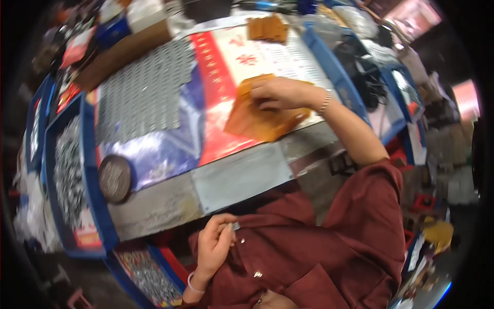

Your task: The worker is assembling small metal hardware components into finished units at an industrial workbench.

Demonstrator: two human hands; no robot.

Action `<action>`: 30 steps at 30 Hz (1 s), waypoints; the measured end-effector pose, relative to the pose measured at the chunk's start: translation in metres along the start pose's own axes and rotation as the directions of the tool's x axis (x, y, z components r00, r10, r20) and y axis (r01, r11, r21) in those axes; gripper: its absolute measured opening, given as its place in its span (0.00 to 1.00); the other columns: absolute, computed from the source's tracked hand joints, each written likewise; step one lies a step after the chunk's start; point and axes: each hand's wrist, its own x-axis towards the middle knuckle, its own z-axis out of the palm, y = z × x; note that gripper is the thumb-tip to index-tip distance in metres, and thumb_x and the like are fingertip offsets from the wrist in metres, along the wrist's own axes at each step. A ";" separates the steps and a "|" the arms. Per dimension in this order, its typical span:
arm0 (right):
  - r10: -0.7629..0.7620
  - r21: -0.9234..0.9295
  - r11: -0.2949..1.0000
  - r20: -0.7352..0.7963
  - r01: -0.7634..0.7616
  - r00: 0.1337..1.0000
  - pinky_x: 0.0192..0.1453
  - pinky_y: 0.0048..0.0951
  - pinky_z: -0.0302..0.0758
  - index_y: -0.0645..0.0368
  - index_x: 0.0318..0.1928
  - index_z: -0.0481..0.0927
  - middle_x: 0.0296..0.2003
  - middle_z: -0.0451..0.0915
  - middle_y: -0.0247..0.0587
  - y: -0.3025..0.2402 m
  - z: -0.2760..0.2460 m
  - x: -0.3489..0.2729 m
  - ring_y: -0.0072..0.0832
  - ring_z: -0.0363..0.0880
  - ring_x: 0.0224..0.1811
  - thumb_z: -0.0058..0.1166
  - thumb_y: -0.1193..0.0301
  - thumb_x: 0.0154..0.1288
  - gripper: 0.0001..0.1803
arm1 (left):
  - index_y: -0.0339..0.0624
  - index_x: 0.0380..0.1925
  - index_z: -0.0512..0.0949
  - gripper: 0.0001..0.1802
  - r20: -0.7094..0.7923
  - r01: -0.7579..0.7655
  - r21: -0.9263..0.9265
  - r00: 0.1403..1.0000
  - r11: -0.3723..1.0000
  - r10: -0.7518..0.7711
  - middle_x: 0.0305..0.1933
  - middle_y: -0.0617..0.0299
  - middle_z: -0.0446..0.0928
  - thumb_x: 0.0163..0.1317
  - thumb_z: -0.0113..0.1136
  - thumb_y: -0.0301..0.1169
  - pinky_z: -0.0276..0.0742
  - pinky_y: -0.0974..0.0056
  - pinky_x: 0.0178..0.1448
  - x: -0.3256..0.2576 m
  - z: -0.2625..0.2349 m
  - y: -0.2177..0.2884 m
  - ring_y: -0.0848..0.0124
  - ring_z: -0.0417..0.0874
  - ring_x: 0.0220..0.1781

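The left hand [217,242], fingers curled, pinches a small grey piece [236,226] before the maroon shirt [319,252]. The right hand [284,93] is half closed over the orange sheet [265,123] on the desk [154,212]; its grip is unclear.

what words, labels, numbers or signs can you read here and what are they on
None reads clearly.
Cream panel of the table covering: big red characters, too blurred.
Red band beside it: a column of pale characters, too blurred.
Cream panel's right side: rows of dark print, too small.
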 end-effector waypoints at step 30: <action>0.539 0.977 0.152 -0.210 0.151 0.815 0.41 0.19 0.76 0.63 0.42 0.73 0.36 0.77 0.34 -0.207 0.124 0.003 0.17 0.77 0.39 0.58 0.79 0.62 0.10 | 0.35 0.38 0.74 0.05 -0.259 -0.205 -0.015 0.946 0.979 0.195 0.20 0.71 0.72 0.66 0.56 0.25 0.64 0.77 0.25 0.014 -0.005 0.000 0.87 0.69 0.22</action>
